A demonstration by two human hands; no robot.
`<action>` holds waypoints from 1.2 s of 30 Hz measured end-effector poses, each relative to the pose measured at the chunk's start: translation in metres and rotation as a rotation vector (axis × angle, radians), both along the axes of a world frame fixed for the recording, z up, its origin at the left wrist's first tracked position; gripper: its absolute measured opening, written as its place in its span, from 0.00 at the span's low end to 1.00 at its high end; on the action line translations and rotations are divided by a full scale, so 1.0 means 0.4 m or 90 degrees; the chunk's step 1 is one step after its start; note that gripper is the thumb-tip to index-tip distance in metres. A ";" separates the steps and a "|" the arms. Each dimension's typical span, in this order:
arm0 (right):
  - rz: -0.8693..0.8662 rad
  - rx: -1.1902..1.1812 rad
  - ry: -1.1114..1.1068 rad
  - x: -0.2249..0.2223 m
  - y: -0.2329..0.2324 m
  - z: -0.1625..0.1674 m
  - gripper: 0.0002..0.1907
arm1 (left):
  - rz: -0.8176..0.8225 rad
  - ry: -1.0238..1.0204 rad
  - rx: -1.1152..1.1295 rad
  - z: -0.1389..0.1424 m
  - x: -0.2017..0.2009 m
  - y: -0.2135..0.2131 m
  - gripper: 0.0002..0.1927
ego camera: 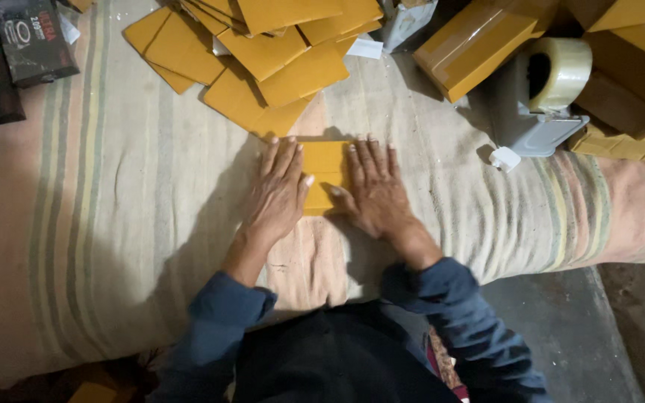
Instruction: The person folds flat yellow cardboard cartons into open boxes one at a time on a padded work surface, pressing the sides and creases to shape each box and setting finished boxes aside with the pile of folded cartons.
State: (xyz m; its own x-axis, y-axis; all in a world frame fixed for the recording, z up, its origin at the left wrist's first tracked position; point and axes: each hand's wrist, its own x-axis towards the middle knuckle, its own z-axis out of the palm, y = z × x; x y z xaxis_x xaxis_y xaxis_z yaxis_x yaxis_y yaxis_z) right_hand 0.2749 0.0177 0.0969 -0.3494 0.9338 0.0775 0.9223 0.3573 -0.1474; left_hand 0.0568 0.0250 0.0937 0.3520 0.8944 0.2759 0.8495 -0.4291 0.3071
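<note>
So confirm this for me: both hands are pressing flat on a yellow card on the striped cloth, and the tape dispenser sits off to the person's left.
One detail is wrong. The tape dispenser sits to the person's right, not left, as the head view shows. The rest holds: the left hand and right hand press flat on the yellow card on the striped cloth.

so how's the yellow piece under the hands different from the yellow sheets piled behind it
The yellow piece lies alone and square to the person, pressed flat by the left hand and right hand; the yellow sheets lie untouched, overlapping at mixed angles. The hands cover much of the piece, while the sheets show whole faces. Both share the same mustard colour and rest on the striped cloth.
</note>
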 end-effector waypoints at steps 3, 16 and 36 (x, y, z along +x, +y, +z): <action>-0.007 0.048 -0.051 -0.060 0.030 -0.037 0.41 | 0.013 -0.077 -0.008 -0.014 0.017 0.025 0.28; -0.120 0.000 -0.047 -0.133 0.104 -0.028 0.35 | 0.056 -0.376 0.026 -0.078 0.008 0.043 0.27; -0.132 0.240 0.010 -0.019 0.127 -0.065 0.19 | 0.209 0.012 -0.130 0.055 0.075 0.053 0.25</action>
State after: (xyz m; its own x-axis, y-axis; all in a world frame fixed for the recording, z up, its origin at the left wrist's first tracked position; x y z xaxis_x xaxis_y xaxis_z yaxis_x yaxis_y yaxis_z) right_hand 0.2674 0.0684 0.0710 -0.1530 0.8894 0.4307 0.9790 0.1959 -0.0569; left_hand 0.0869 0.0463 0.1158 0.0417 0.9962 0.0765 0.9377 -0.0654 0.3411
